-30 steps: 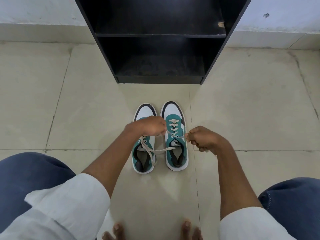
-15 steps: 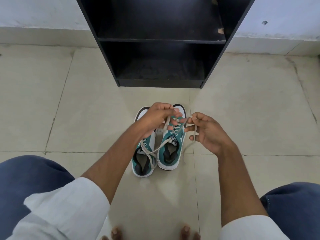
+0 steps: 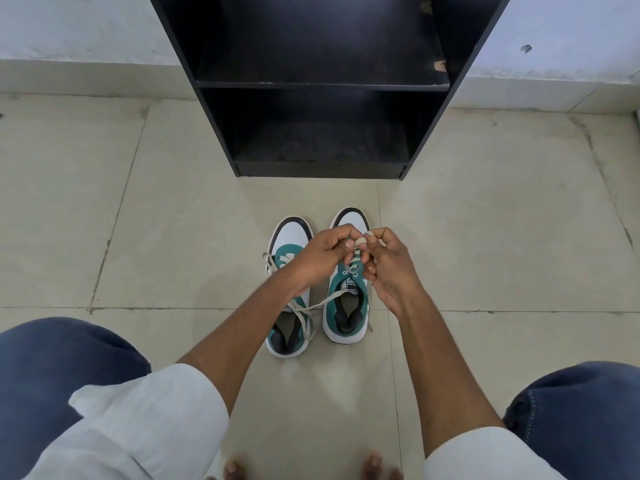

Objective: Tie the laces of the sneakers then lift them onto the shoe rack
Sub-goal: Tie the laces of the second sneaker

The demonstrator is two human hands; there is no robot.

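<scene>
Two teal-and-white sneakers stand side by side on the floor, toes toward the rack. The left sneaker point(image 3: 290, 244) has loose cream laces trailing over its opening. Over the right sneaker point(image 3: 346, 303) my left hand point(image 3: 320, 256) and my right hand point(image 3: 391, 268) meet, both pinching that shoe's cream lace point(image 3: 358, 242) between fingertips. One lace end point(image 3: 322, 304) runs slack from the right sneaker across to the left one. The black shoe rack point(image 3: 318, 84) stands just beyond the shoes, its two shelves bare.
Beige tiled floor point(image 3: 138, 220) spreads on all sides, meeting a pale wall point(image 3: 69, 26) behind the rack. My knees in blue trousers point(image 3: 52, 368) frame the lower corners, and my bare toes point(image 3: 235, 471) show at the bottom edge.
My hands have come together above the right sneaker from being spread apart with the lace pulled taut. The right sneaker tipped up briefly and now rests flat again.
</scene>
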